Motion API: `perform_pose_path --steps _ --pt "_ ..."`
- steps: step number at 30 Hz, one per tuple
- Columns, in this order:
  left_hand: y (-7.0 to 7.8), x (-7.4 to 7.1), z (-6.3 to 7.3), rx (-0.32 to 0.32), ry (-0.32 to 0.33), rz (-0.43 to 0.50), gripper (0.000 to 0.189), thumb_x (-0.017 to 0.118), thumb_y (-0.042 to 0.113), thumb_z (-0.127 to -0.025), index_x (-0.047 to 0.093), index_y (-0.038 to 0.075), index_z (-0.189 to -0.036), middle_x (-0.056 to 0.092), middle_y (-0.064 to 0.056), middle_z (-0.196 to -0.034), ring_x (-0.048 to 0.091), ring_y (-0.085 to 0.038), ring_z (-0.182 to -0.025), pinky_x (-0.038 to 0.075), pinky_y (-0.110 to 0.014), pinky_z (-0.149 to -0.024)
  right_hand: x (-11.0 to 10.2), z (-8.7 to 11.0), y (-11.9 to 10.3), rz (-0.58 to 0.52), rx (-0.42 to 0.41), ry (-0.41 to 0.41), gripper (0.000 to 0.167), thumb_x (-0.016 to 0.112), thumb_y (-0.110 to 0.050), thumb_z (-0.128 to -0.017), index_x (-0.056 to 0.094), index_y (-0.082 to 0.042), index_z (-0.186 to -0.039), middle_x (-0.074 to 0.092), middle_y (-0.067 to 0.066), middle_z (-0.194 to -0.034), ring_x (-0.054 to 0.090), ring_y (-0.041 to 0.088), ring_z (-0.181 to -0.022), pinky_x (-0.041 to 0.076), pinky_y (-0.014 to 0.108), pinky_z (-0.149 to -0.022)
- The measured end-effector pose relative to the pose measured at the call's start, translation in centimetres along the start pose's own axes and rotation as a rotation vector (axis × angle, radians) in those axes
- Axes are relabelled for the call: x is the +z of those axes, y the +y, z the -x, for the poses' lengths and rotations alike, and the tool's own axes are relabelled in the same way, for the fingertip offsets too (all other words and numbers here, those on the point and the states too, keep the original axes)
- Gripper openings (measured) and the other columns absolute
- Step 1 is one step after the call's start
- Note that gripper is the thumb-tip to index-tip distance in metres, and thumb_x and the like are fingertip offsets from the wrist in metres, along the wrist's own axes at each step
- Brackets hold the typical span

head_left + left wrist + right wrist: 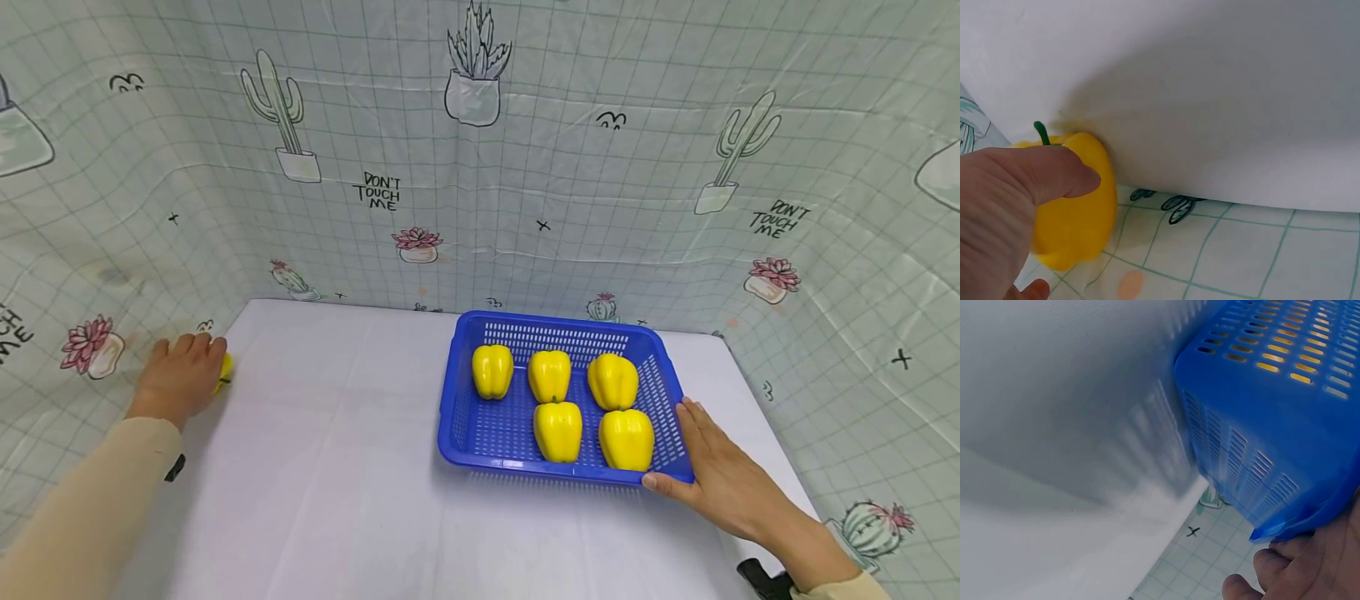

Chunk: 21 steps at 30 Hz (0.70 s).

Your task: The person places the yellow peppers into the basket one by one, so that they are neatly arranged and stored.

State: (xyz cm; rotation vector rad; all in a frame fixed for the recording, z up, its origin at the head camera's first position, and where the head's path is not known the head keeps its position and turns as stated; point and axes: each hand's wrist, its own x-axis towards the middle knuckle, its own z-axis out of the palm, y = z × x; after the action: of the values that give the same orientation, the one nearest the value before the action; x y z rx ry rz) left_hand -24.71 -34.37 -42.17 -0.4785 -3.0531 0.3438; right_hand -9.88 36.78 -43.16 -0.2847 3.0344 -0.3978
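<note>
At the table's left edge, my left hand (180,375) grips a yellow bell pepper (1079,212). The left wrist view shows its green stem and my thumb across its side; most of the fingers are hidden behind it. My right hand (727,475) rests against the near right corner of a blue plastic basket (510,463), the thumb on the front rim and the fingers stretched along the right side. Inside the basket lie several yellow bell peppers (558,432), three in the far row and two in the near row.
The basket stands on a white table (337,467), right of centre. A patterned cloth (540,167) with cactus drawings hangs behind the table and along both sides, close to the left hand. Black straps show at both wrists.
</note>
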Motion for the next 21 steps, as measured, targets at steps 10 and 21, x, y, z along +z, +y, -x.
perform_pose_path --steps 10,21 --pt "-0.1 0.6 0.2 -0.016 0.009 -0.023 0.027 0.058 -0.004 -0.097 0.047 -0.012 -0.119 0.052 -0.032 -0.11 0.05 -0.053 -0.11 0.041 -0.074 -0.097 -0.1 0.0 0.0 0.01 -0.006 -0.003 0.117 0.066 -0.066 -0.094 0.011 0.009 -0.164 0.011 0.035 -0.17 0.021 0.056 -0.155 0.031 0.073 -0.117" --pt "0.1 1.6 -0.1 -0.028 0.15 -0.03 0.043 0.074 0.003 -0.087 0.042 -0.012 -0.112 0.05 -0.029 -0.1 0.051 -0.047 -0.097 0.048 -0.062 -0.084 -0.1 0.0 -0.1 0.007 0.003 -0.011 0.118 0.066 -0.066 -0.094 0.009 0.009 -0.165 0.01 0.036 -0.17 0.021 0.057 -0.155 0.031 0.074 -0.116"
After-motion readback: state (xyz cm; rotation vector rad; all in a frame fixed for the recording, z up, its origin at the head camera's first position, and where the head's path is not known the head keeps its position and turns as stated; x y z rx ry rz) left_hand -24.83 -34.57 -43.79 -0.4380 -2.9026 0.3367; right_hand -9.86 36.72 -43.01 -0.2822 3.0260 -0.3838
